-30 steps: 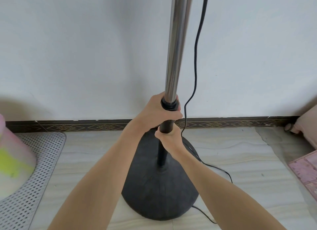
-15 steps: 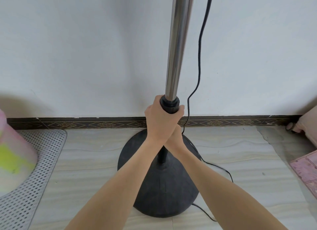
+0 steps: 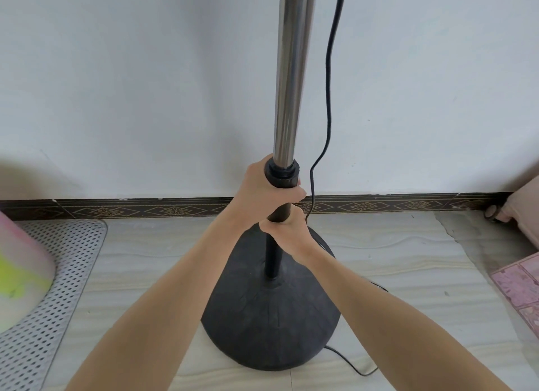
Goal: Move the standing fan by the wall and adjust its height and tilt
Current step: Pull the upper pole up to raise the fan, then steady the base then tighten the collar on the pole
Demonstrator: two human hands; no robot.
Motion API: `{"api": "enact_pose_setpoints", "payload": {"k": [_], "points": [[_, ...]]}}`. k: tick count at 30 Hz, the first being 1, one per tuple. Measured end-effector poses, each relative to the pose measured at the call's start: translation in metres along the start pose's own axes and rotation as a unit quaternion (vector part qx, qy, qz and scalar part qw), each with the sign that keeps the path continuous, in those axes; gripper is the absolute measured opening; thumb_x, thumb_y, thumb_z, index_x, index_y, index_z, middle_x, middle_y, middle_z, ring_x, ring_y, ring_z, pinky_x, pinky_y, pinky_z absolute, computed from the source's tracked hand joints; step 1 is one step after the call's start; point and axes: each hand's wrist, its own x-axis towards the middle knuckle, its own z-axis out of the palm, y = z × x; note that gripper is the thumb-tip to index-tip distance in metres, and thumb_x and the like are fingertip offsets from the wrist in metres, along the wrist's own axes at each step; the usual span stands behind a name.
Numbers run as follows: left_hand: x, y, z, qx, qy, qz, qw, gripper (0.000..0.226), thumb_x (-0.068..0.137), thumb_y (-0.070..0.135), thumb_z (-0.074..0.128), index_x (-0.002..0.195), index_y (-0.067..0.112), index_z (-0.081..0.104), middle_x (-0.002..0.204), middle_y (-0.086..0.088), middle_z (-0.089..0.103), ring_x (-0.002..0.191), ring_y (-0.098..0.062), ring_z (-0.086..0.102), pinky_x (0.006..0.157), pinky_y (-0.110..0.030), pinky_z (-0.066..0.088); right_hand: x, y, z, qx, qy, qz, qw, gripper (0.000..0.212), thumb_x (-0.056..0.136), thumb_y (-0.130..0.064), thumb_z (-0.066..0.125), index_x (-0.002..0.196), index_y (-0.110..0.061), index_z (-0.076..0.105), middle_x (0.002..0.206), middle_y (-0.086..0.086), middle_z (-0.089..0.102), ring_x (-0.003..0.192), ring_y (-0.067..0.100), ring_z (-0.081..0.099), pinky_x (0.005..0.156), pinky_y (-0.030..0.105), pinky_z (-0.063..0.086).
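Fan's parked on its round base [image 3: 271, 317] on the floor, right up by the wall [image 3: 145, 84]. The pole [image 3: 291, 69] runs straight up out of frame, so can't see the fan head at all. Left hand [image 3: 269, 191] has its fingers wrapped round the black collar [image 3: 282, 173] where the shiny tube slides in. Right hand [image 3: 287, 230] is clamped on the black lower tube [image 3: 272, 259] just below it. Probably about to twist that collar, and the left hand is already on it.

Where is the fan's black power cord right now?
In the head view the black cord hangs just right of the chrome pole, passes beside the right hand, then trails behind the round base.
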Motion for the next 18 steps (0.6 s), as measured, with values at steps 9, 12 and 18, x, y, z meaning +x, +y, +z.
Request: {"api": "enact_pose_setpoints", "payload": {"k": [9,12,18], "points": [[-0.013,-0.007,0.013,-0.051,0.049,-0.027,0.997,0.035,0.068,0.012,0.075,0.097,0.015,0.055,0.093,-0.006,0.067,0.084,-0.018,0.062,0.080,-0.031,0.054,-0.013,0.021,-0.008,-0.040,-0.052,0.012,0.998,0.036,0.081,-0.013,0.065,0.114,-0.013,0.049,0.106,0.005,0.064,0.094,0.012,0.058,0.086,0.028,0.046],[-0.024,-0.024,0.024,-0.061,0.080,-0.070,0.992,0.046,0.071,0.022,0.076,0.111,0.015,0.054,0.106,-0.005,0.065,0.096,-0.018,0.061,0.077,-0.022,0.048,-0.025,0.053,-0.014,-0.066,-0.045,0.053,0.995,0.043,0.086,-0.006,0.058,0.125,-0.013,0.043,0.127,0.005,0.057,0.119,0.019,0.053,0.102,0.033,0.043],[-0.045,-0.072,0.039,-0.016,0.073,-0.176,0.981,0.049,0.083,0.019,0.067,0.125,0.017,0.044,0.121,-0.001,0.059,0.108,-0.017,0.058,0.095,-0.030,0.049,-0.067,0.138,-0.041,-0.277,-0.111,0.195,0.934,0.033,0.090,-0.013,0.046,0.122,-0.012,0.052,0.125,0.009,0.058,0.113,0.024,0.054,0.092,0.028,0.042]]}}
